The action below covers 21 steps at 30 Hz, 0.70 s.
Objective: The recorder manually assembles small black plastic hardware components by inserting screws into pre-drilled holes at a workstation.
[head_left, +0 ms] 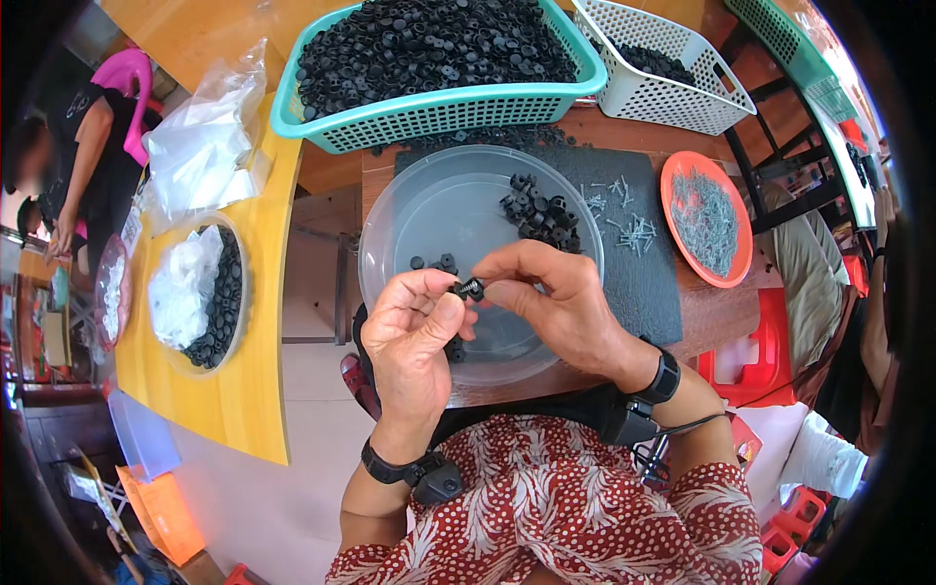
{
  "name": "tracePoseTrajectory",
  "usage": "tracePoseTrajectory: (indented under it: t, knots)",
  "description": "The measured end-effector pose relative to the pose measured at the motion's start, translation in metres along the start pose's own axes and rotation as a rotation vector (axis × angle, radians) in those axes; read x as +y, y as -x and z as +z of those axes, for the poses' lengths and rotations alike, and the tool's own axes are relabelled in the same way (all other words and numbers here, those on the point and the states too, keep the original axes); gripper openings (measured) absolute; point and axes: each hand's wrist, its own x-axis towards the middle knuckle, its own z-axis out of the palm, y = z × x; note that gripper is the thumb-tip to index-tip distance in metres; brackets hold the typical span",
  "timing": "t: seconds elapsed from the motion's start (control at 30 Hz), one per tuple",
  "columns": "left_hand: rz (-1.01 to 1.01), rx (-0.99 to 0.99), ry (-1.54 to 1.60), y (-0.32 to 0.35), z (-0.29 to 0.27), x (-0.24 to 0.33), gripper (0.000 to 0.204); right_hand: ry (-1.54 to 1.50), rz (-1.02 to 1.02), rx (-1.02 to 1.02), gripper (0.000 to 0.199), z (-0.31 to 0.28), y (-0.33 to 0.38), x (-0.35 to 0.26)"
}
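Observation:
My left hand (414,327) and my right hand (561,297) meet over a round clear plastic tub (382,219). Between their pinched fingertips is a small black plastic part (475,290) with a ridged silvery piece showing in it; whether that is a screw or a spring I cannot tell. Both hands touch the part. Inside the tub, a heap of black plastic parts (539,212) lies at the far right, and a few more black pieces (447,263) sit beside my left hand, which partly hides them.
A dark mat (655,292) holds loose metal screws (636,234). Right of it stands an orange-red dish (669,210) of screws. Behind are a teal basket (439,115) and a white basket (673,105) with black parts. A yellow table (258,390) stands left; another person (88,146) is beyond it.

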Motion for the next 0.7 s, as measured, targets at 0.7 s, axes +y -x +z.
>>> tracePoseTrajectory:
  t: [0.7]
  knots:
    - [0.003,0.004,-0.060,0.0091,0.0035,0.0003,0.021,-0.239,0.013,0.036,0.024,-0.0043,0.0115,0.0020]
